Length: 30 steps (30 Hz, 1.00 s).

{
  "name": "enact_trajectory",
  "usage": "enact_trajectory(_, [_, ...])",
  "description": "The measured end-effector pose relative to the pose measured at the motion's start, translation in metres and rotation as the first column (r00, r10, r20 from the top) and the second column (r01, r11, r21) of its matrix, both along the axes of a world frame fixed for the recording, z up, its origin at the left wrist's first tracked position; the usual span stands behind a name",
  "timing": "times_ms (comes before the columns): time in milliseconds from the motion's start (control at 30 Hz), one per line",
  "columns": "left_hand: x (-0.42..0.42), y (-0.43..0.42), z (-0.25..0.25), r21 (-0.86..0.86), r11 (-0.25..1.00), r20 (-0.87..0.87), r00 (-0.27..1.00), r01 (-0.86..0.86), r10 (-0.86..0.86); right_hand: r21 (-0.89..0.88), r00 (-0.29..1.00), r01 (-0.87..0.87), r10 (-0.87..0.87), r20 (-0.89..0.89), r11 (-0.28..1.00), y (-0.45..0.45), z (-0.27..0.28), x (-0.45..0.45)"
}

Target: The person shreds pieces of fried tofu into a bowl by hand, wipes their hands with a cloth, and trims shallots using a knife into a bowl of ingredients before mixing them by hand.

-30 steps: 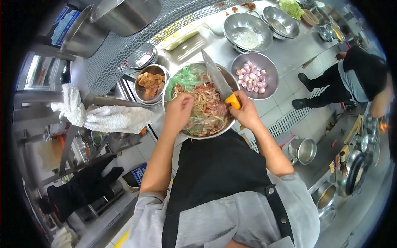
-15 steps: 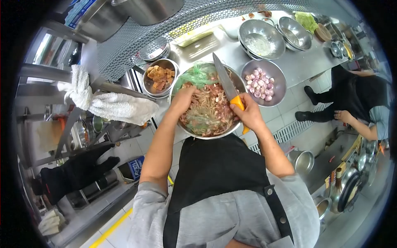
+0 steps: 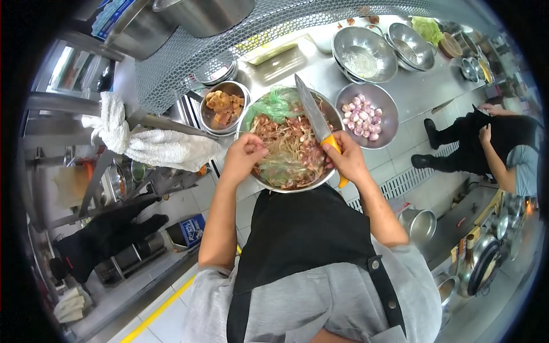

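A large metal bowl (image 3: 331, 109) stands in front of me, full of brownish peelings and stringy roots (image 3: 290, 136) with green plastic bags (image 3: 273, 104) among them. Over its left edge is my left hand (image 3: 245, 155), thumb and fingers drawn together; whatever is between them is too small to make out. My right hand (image 3: 350, 158), at the right rim, grips a knife (image 3: 315, 113) by its yellow handle. The wide blade points up and away across the bowl. Peeled shallots (image 3: 361, 116) lie in a second metal bowl (image 3: 388, 107) just to the right.
Left of the big bowl, a smaller bowl (image 3: 209, 120) holds orange-brown chunks (image 3: 224, 106). A white towel (image 3: 166, 150) hangs on a rail nearby. Stacked colanders (image 3: 364, 56) sit on the steel counter (image 3: 420, 91). Another person (image 3: 503, 143) stands at the right.
My left hand has come out of the peelings and moved back to the left rim. The right hand still holds the knife in about the same place. The other person's hands have moved.
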<state>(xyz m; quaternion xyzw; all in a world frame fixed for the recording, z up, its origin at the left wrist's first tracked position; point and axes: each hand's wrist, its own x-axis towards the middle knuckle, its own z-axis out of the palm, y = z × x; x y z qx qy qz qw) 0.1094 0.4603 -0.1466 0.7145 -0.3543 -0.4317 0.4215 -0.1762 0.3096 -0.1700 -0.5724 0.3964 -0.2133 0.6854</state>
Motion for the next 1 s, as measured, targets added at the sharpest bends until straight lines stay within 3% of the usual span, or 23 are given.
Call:
enact_trajectory(33, [0.001, 0.005, 0.0, -0.013, 0.999, -0.115, 0.992, -0.042, 0.04, -0.006, 1.0, -0.008, 0.008, -0.008, 1.0, -0.001, 0.001, 0.001])
enact_trajectory(267, [-0.001, 0.023, 0.01, -0.257, 0.939, -0.326, 0.935, -0.228, 0.138, 0.025, 1.0, -0.022, 0.021, 0.015, 0.999, 0.003, -0.002, 0.0])
enact_trajectory(333, [0.001, 0.02, 0.016, -0.317, 0.915, -0.421, 0.902, -0.249, 0.1, -0.071, 0.995, -0.05, 0.056, 0.088, 0.996, 0.005, 0.0, -0.001])
enact_trajectory(467, [-0.011, 0.006, 0.032, -0.292, 0.936, -0.27, 0.956, -0.197, 0.117, 0.027, 0.985, -0.046, 0.041, 0.166, 0.999, 0.011, 0.021, -0.001])
enact_trajectory(567, [-0.018, -0.003, 0.033, -0.313, 0.94, -0.269, 0.962, -0.135, 0.048, -0.115, 0.987, -0.147, 0.153, 0.05, 0.982, 0.011, 0.028, -0.004])
enact_trajectory(633, [-0.026, -0.009, 0.026, -0.379, 0.881, -0.54, 0.841, -0.285, 0.04, -0.118, 0.99, -0.127, 0.134, 0.053, 0.985, 0.012, 0.037, -0.001])
enact_trajectory(767, [-0.042, -0.016, 0.018, -0.382, 0.895, -0.623, 0.78, -0.232, -0.064, -0.08, 0.974, -0.076, 0.091, 0.206, 0.994, 0.018, 0.06, 0.015])
enact_trajectory(833, [-0.061, -0.019, 0.026, -0.311, 0.929, -0.544, 0.839, -0.2, -0.001, -0.29, 0.99, -0.132, 0.142, 0.012, 0.948, 0.013, 0.07, 0.02])
enact_trajectory(867, [-0.064, -0.016, 0.024, -0.324, 0.925, -0.617, 0.786, -0.197, -0.049, -0.236, 0.989, -0.149, 0.149, -0.016, 0.96, 0.014, 0.074, 0.021])
enact_trajectory(1000, [-0.074, -0.011, 0.021, -0.336, 0.925, -0.742, 0.655, -0.178, -0.144, -0.395, 0.985, -0.103, 0.148, 0.085, 0.913, 0.016, 0.066, 0.031])
